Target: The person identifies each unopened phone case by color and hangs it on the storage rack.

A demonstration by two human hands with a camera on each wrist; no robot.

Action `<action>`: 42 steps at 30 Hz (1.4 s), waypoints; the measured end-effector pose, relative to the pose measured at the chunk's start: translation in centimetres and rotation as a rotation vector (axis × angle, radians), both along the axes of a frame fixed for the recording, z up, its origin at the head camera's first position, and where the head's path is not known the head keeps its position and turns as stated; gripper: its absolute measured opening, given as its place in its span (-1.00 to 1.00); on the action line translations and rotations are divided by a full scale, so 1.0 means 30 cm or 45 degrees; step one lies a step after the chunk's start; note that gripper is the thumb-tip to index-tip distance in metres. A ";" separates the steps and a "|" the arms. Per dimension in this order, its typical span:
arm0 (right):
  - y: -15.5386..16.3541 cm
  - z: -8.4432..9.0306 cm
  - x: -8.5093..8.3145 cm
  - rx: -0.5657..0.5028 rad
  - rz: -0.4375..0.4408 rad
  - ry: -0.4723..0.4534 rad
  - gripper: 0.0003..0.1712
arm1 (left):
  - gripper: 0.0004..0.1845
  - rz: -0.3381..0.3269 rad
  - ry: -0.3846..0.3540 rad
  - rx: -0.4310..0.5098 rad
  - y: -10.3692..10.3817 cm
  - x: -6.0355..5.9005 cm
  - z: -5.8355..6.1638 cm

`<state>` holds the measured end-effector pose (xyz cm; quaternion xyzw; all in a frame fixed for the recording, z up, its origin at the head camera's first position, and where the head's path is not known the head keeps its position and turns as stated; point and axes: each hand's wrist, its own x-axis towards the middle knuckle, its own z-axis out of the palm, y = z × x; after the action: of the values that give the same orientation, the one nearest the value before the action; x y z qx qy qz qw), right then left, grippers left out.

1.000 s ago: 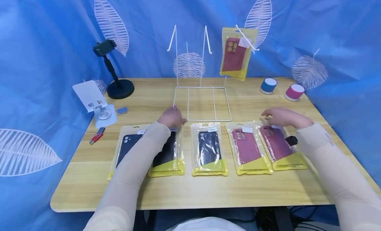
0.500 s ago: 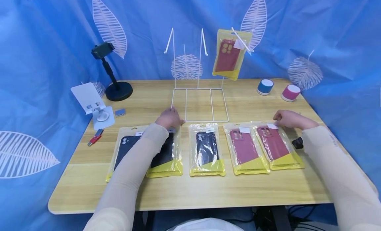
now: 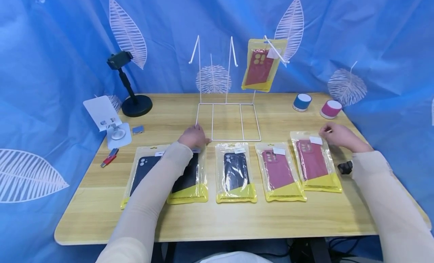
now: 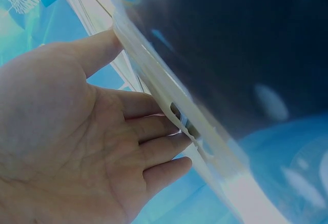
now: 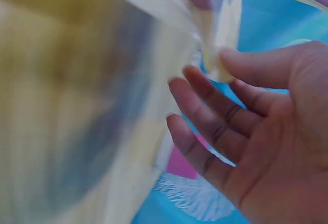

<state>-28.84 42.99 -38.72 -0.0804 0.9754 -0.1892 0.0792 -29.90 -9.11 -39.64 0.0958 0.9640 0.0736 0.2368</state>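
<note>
My right hand [image 3: 340, 136] pinches the top right corner of a clear and yellow pouch [image 3: 317, 168] with a pink phone case in it. In the right wrist view, thumb and index finger hold the pouch's edge [image 5: 225, 29] while the other fingers extend loosely. My left hand [image 3: 194, 136] lies at the front left corner of the white wire rack [image 3: 237, 139], over the top of a black phone case pouch [image 3: 190, 191]. Its fingers [image 4: 154, 147] are nearly straight in the left wrist view, their tips partly hidden behind a pouch edge. Another pink phone case pouch [image 3: 261, 69] hangs from the rack's right hook.
Between the hands lie a black case pouch [image 3: 236, 172] and a pink case pouch [image 3: 279, 172]. Another black case pouch [image 3: 140, 168] is partly under my left sleeve. Two small speakers [image 3: 301, 102], a black stand [image 3: 135, 105], a white phone holder [image 3: 119, 136] and USB sticks [image 3: 109, 158] stand or lie around.
My right hand has moved right and taken hold of the rightmost pink case pouch by its top corner. That pouch has shifted slightly away from its neighbour. The left hand stays at the rack corner.
</note>
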 end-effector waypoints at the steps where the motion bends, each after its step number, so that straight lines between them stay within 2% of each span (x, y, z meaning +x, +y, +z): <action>1: -0.006 0.018 0.008 -0.035 -0.032 0.047 -0.64 | -0.08 0.005 -0.001 0.005 -0.001 0.000 0.000; 3: -0.028 0.057 0.026 -0.125 -0.101 0.160 -0.61 | -0.07 0.020 -0.003 0.018 -0.002 0.002 0.000; 5: -0.060 0.092 0.047 -0.277 -0.172 0.285 -0.63 | -0.07 0.035 -0.006 0.025 -0.004 0.004 0.000; 8: -0.115 0.138 0.078 -0.512 -0.208 0.493 -0.80 | -0.06 0.047 -0.007 0.033 -0.004 0.008 0.001; 11: -0.178 0.179 0.101 -0.711 -0.144 0.697 -0.99 | -0.07 0.042 -0.012 0.046 -0.003 0.011 0.006; 14: -0.251 0.230 0.115 -0.828 -0.051 0.880 -0.93 | -0.08 0.039 -0.015 0.059 -0.004 0.015 0.011; 18: -0.371 0.320 0.104 -1.006 0.023 1.053 -0.89 | -0.09 0.034 -0.013 0.044 -0.010 0.016 0.012; 23: -0.518 0.429 0.060 -1.243 0.041 1.138 -0.84 | -0.08 0.039 -0.004 0.046 -0.012 0.014 0.008; 26: -0.564 0.458 0.027 -1.290 0.034 1.143 -0.81 | -0.08 0.022 -0.006 0.041 -0.011 0.012 0.004; 29: -0.574 0.458 -0.016 -1.268 0.016 1.149 -0.82 | -0.08 -0.022 0.005 0.004 -0.008 0.008 0.000; 34: -0.565 0.442 -0.088 -1.222 -0.015 1.155 -0.93 | -0.08 -0.009 0.017 0.006 -0.006 0.006 -0.003; 42: -0.573 0.440 -0.129 -1.216 -0.013 1.139 -0.96 | -0.10 -0.051 0.034 -0.031 -0.006 0.006 -0.005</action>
<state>-32.72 25.81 -25.52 -0.1731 0.7234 -0.5502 -0.3795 -29.71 -9.29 -39.79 0.1131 0.9658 0.0558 0.2264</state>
